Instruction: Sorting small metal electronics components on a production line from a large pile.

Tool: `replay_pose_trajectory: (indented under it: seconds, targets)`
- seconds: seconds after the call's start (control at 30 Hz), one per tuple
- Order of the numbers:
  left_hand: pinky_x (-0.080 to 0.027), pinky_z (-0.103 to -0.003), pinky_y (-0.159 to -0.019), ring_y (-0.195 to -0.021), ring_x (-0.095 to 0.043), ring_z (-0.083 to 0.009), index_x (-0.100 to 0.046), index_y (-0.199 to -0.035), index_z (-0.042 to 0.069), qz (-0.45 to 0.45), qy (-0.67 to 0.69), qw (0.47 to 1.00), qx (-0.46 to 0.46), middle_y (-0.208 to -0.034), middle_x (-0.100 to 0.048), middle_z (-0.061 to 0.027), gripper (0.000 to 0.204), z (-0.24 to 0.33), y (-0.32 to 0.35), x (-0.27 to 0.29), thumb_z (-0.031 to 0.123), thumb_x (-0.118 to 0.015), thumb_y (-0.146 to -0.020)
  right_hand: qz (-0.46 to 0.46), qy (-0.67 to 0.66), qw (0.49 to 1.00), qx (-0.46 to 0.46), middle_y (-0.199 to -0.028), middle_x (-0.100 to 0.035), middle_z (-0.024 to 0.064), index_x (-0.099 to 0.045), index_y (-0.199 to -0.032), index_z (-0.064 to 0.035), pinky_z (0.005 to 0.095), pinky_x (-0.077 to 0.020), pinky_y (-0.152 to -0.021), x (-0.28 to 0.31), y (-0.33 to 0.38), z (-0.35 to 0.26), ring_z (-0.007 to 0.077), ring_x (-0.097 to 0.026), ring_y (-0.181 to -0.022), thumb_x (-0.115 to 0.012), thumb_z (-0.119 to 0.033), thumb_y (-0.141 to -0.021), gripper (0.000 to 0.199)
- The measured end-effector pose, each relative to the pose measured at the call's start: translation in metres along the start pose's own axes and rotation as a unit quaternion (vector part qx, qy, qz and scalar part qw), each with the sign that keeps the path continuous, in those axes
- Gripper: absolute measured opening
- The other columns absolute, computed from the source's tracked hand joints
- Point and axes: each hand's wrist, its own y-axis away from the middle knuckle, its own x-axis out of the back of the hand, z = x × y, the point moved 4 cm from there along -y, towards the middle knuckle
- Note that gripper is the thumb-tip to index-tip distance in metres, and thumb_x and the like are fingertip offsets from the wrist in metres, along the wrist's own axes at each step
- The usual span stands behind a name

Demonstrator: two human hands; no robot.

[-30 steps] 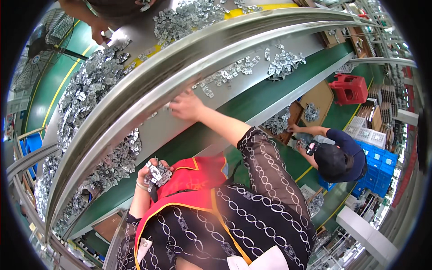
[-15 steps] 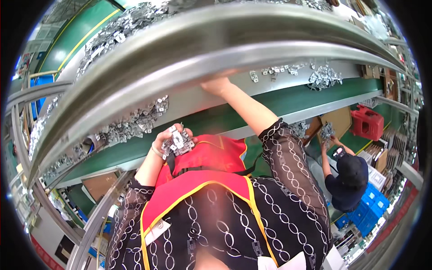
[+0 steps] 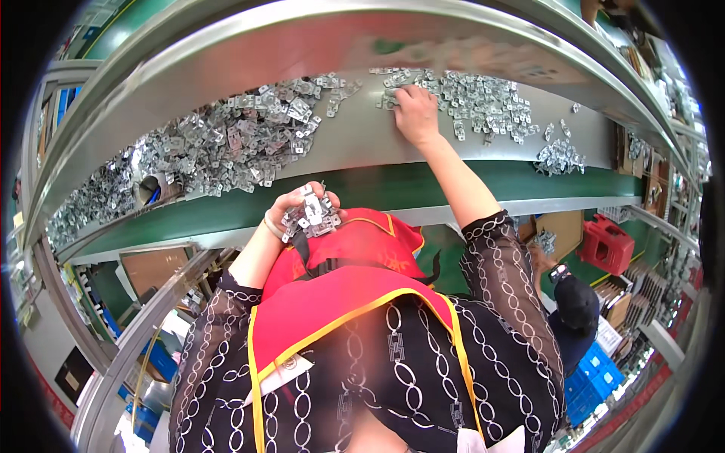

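My left hand (image 3: 290, 205) is closed round a bunch of small stamped metal brackets (image 3: 314, 214), held close in front of my red apron (image 3: 340, 279). Out over the steel tabletop (image 3: 355, 132), my right hand (image 3: 418, 115) has its fingers bent in a pinch at a small metal bracket (image 3: 387, 99). More loose brackets (image 3: 487, 106) lie just right of that hand. A big heap of the same parts (image 3: 249, 136) spreads to the left. The right fingertips are partly hidden by the hand itself.
A curved-looking metal rail (image 3: 317, 38) crosses above the work surface. Along the near side runs a green strip (image 3: 362, 185). A smaller bracket pile (image 3: 560, 157) sits at the right. Beyond, a co-worker in a dark cap (image 3: 578, 302) is beside a red plastic container (image 3: 606, 244).
The view has shifted, bringing my right hand out from behind the rail, with its fingers at the loose brackets. My left hand keeps its bunch near the apron.
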Motion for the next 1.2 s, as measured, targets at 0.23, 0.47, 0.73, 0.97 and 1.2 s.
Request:
replay_pose_trajectory:
  seconds: [0.23,0.47,0.73,0.97,1.2]
  targets:
    - [-0.046,-0.056,-0.099,-0.119,-0.052,-0.0468,-0.057,-0.111,0.008,-0.033,-0.022,0.999,0.002,-0.116,-0.055,-0.0246,0.030,0.001,-0.002,-0.003,0.024,-0.061,-0.085,0.060,-0.119,0.986,-0.096,-0.091,-0.066,0.0161,-0.061,-0.098,-0.0040,0.0449,-0.0496,-0.079,0.008,0.005,0.047,0.0371,-0.062,-0.089,-0.071,-0.015,-0.075,0.027]
    - [-0.052,-0.060,-0.089,-0.120,-0.050,-0.0482,-0.055,-0.114,0.007,-0.039,-0.003,0.999,0.002,-0.120,-0.053,-0.0242,0.035,0.003,0.002,0.004,0.026,-0.062,-0.086,0.113,0.010,0.988,-0.103,-0.099,-0.065,0.0118,-0.065,-0.095,-0.0076,0.0466,-0.0471,-0.081,0.021,0.003,0.071,0.0357,-0.059,-0.094,-0.068,-0.019,-0.074,0.024]
    - [-0.053,-0.059,-0.088,-0.117,-0.053,-0.0476,-0.054,-0.112,0.004,0.020,0.034,0.999,0.005,-0.119,-0.054,-0.0240,0.034,0.005,-0.002,-0.001,0.022,-0.062,-0.084,0.198,-0.034,0.979,-0.039,-0.108,-0.063,0.0131,-0.065,-0.101,-0.0085,0.0497,-0.0451,-0.083,-0.027,-0.080,0.020,0.0369,-0.057,-0.099,-0.064,-0.027,-0.081,0.027]
    - [-0.051,-0.051,-0.094,-0.114,-0.055,-0.0401,-0.055,-0.109,0.012,0.040,-0.030,0.999,-0.011,-0.114,-0.055,-0.0177,0.032,0.007,0.007,-0.001,0.031,-0.062,-0.085,0.069,-0.180,0.965,-0.180,-0.106,-0.063,0.0187,-0.059,-0.109,-0.0077,0.0469,-0.0459,-0.089,-0.073,-0.119,-0.043,0.0386,-0.058,-0.102,-0.065,-0.022,-0.077,0.036]
    - [-0.054,-0.058,-0.087,-0.120,-0.050,-0.0442,-0.057,-0.116,0.008,0.072,0.005,0.997,0.013,-0.120,-0.054,-0.0193,0.039,0.008,-0.012,0.006,0.032,-0.061,-0.085,0.079,-0.178,0.965,-0.174,-0.092,-0.062,0.0189,-0.061,-0.089,-0.0042,0.0508,-0.0468,-0.072,-0.064,-0.048,-0.011,0.0395,-0.058,-0.089,-0.061,-0.021,-0.080,0.019]
